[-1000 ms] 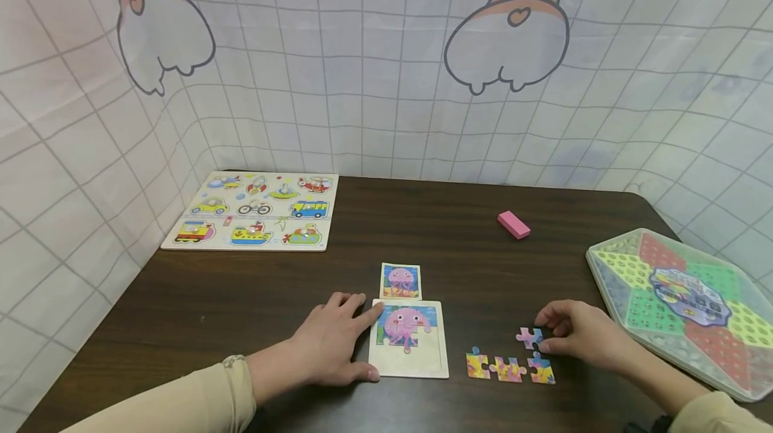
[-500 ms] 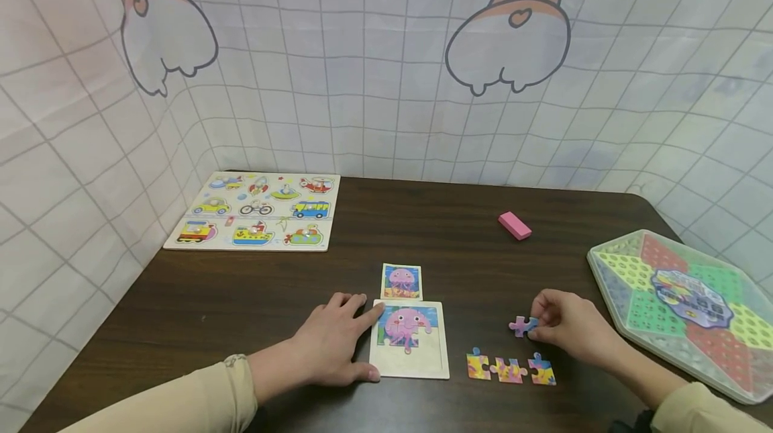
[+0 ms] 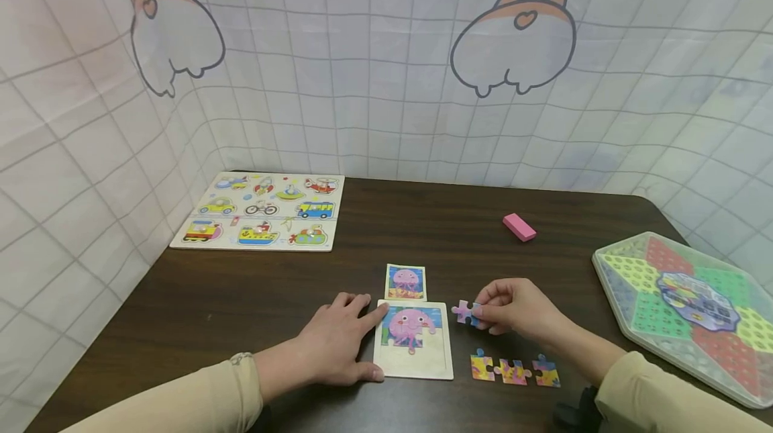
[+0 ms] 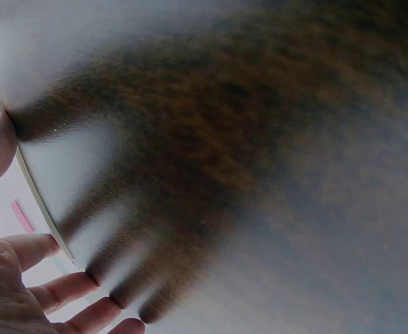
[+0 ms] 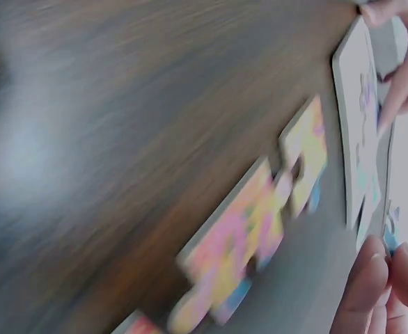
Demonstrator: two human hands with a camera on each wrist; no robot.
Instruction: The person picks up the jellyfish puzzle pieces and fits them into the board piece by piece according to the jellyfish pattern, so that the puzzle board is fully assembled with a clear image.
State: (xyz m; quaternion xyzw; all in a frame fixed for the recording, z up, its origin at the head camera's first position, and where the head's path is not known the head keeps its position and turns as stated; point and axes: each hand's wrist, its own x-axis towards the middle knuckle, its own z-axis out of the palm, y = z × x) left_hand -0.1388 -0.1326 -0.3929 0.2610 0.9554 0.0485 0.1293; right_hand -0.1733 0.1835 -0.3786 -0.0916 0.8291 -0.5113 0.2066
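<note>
My left hand rests beside the white puzzle tray, its index finger and thumb touching the tray's left edge. Inside the tray, joined pieces form part of a pink jellyfish picture. My right hand pinches a pink and blue jigsaw piece between thumb and fingers, just right of the tray; in the right wrist view the piece is mostly hidden by the fingertips. Below that hand lie three loose jigsaw pieces in a row, a left one, a middle one and a right one.
A small jellyfish picture card touches the tray's far edge. A pink block lies farther back. At right sits a hexagonal Chinese checkers board, and at back left a vehicle puzzle board. White grid cloth surrounds the table.
My right hand has lifted the pink and blue jigsaw piece from beside the loose ones and carried it left, close to the tray. The left hand keeps its place on the tray's edge.
</note>
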